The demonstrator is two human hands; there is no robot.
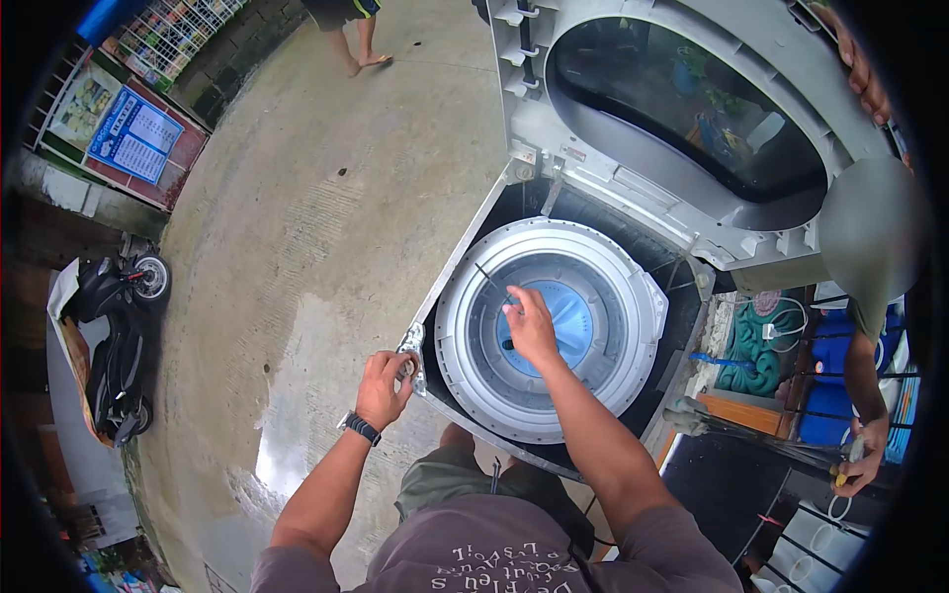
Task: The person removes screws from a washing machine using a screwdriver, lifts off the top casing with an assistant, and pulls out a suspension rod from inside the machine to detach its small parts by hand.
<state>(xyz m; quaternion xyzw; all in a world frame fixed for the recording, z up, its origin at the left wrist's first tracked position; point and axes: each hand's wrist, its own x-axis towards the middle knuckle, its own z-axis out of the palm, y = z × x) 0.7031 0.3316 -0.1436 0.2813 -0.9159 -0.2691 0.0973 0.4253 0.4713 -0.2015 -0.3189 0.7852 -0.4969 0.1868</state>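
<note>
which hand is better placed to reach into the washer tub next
Likely the right hand: it is over the tub, holding a thin dark rod, while the left hand is outside it, at a silvery piece.

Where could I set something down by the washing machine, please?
Open concrete floor, partly wet, lies between the scooter and washing machine. It's crowded around the green coil and blue items; the right hand is over the tub.

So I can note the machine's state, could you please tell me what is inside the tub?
A blue disc sits at the bottom of the tub; the right hand, holding a thin rod, partly hides the disc.
</note>
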